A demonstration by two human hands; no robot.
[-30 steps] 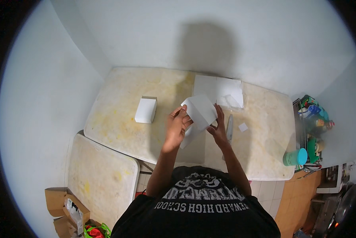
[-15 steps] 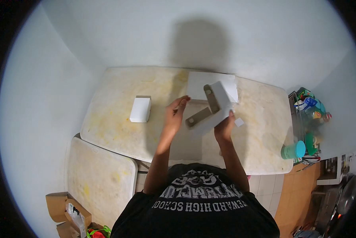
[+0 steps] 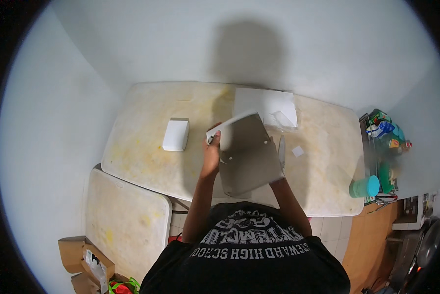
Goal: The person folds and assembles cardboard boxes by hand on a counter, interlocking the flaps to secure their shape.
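Between my hands, above the table, is a folded cardboard piece point(image 3: 244, 159), white outside, with a shaded grey face, a crease across its middle and small round spots along it. My left hand point(image 3: 212, 149) grips its upper left edge, the thumb on the near side. My right hand point(image 3: 277, 184) is at its lower right edge, most of it and its fingers hidden behind the cardboard. Just right of the piece is a long narrow pale strip point(image 3: 282, 154), its kind unclear. A small white square point(image 3: 298, 151) lies farther right on the table point(image 3: 323, 181).
A small white box point(image 3: 176, 134) stands on the left of the table. At the back lies a flat white box point(image 3: 264, 103) with clear plastic point(image 3: 282, 121) by it. A turquoise-lidded container point(image 3: 364, 186) stands at the right edge, beside a wire rack. An open carton point(image 3: 73, 255) is lower left.
The cardboard piece has turned, so a broad grey face shows instead of its narrow edges. My left hand has come onto its left edge; my right hand has moved down and behind it.
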